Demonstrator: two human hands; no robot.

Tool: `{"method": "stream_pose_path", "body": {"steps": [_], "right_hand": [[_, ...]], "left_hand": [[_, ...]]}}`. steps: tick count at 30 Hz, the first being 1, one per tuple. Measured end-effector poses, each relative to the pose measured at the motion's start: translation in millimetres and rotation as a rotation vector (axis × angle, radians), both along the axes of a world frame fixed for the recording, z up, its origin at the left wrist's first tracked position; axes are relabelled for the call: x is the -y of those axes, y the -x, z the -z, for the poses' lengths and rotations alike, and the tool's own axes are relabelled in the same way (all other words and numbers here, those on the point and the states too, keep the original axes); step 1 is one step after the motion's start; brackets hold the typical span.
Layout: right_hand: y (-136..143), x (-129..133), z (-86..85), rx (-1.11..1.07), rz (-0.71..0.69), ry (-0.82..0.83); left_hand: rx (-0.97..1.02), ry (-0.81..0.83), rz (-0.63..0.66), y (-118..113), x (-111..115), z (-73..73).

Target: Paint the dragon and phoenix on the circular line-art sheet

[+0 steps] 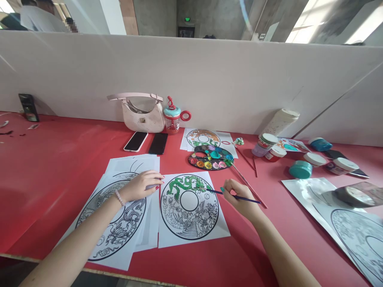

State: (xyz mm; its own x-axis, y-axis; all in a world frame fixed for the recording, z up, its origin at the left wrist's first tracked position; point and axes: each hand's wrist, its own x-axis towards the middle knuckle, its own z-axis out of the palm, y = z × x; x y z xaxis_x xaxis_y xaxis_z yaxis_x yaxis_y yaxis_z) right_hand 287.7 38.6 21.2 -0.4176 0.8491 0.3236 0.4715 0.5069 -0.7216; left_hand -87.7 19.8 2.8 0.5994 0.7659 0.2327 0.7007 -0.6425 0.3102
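Note:
My right hand (239,196) is closed around a blue-handled paintbrush (247,198). The brush's tip touches the green dragon on a round line drawing (188,223), whose lower half is black outline on white paper. My left hand (145,185) lies with fingers stretched out over the edge of a stack of similar printed sheets (125,251), close to the drawing's left edge. Beyond the drawing sits a black paint palette (202,155) filled with several colours. A second brush with a red handle (251,187) leans from the palette onto the table.
At the back stand a pink handbag (143,117) and a cup with a red straw (172,119), with two phones (136,142) before them. Another partly coloured sheet (191,139) lies behind the palette. Paint jars (301,170) and more printed sheets (356,227) occupy the right side.

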Motion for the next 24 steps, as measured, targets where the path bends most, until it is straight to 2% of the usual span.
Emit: {"method": "stream_pose_path", "body": {"steps": [9, 24], "right_hand": [[2.7, 0.0, -6.8, -0.027, 0.012, -0.041], [0.9, -0.3, -4.1, -0.026, 0.0, -0.023]], "left_hand": [[-0.002, -0.001, 0.003, 1.1, -0.7, 1.3], [0.019, 0.015, -0.005, 0.1, 0.3, -0.5]]}}
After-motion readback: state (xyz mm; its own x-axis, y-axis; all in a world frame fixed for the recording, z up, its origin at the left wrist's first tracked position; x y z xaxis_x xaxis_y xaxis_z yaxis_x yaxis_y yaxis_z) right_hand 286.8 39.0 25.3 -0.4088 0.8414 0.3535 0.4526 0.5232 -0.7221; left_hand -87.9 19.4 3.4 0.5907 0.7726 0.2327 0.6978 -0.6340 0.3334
